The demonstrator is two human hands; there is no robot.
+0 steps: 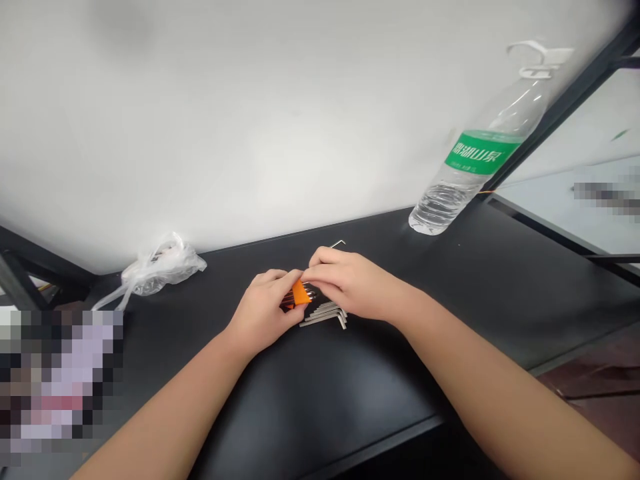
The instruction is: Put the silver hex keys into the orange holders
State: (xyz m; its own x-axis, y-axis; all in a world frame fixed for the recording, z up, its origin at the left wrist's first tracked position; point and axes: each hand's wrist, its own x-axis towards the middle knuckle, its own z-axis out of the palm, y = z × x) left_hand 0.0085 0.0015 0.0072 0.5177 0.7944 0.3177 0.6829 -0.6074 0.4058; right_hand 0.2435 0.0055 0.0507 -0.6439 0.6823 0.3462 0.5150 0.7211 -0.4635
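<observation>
An orange hex key holder (301, 293) with several keys in it is gripped between the thumb and fingers of my left hand (263, 310). My right hand (345, 277) is closed, its fingertips at the top of the holder. From behind its knuckles sticks out the bent end of a hex key (341, 243); the rest of that key is hidden by the fingers. Below the right hand, several loose silver hex keys (327, 314) lie side by side on the black table (320, 380), their short bent ends to the right.
At the back right stands a large water bottle (463, 160) with a green label and white handle. A crumpled clear plastic bag (163, 267) lies at the back left against the white wall (250, 120). Black frame bars (565, 113) edge the table on both sides.
</observation>
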